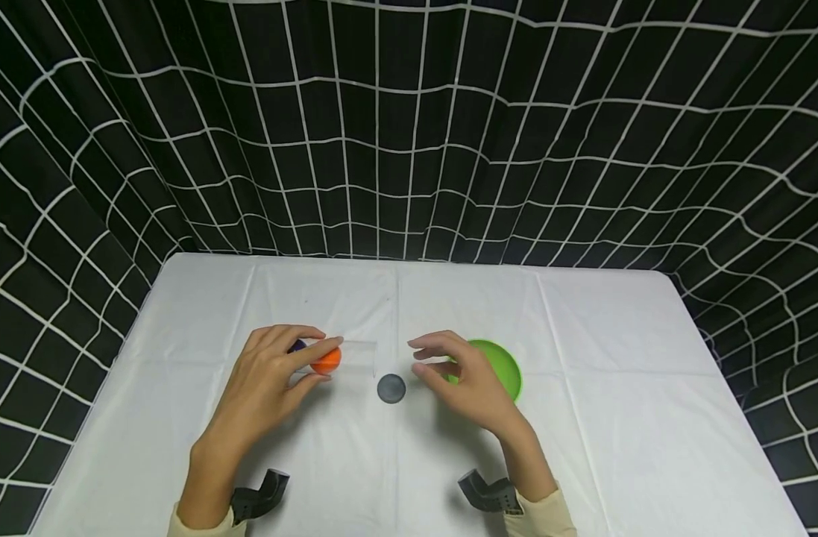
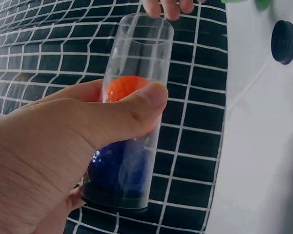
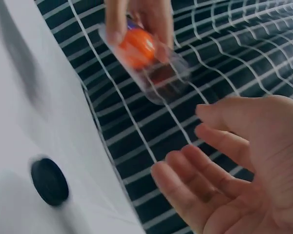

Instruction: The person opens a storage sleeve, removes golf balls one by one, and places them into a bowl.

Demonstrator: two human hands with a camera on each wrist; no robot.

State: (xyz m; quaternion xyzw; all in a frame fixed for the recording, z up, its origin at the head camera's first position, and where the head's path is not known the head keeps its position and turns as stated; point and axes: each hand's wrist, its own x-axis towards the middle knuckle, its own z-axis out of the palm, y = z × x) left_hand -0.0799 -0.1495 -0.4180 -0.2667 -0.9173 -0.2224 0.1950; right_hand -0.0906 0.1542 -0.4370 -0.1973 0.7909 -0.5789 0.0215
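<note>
My left hand [image 1: 264, 377] grips a clear plastic tube [image 2: 145, 48] around its middle, thumb across the front. Inside the tube are an orange ball [image 1: 326, 361] and, below it in the left wrist view, a dark blue ball [image 2: 118, 168] at the dark-capped end. The other end has no cap and points toward my right hand [image 1: 472, 388]. That hand is held apart from the tube, fingers loosely bent and nothing in them. A round black cap [image 1: 391, 388] lies on the table between the hands.
A green bowl [image 1: 508, 371] stands on the table, partly hidden behind my right hand. White cloth covers the table [image 1: 617, 418]. Black curtains [image 1: 409, 134] with a white grid rise behind and at both sides.
</note>
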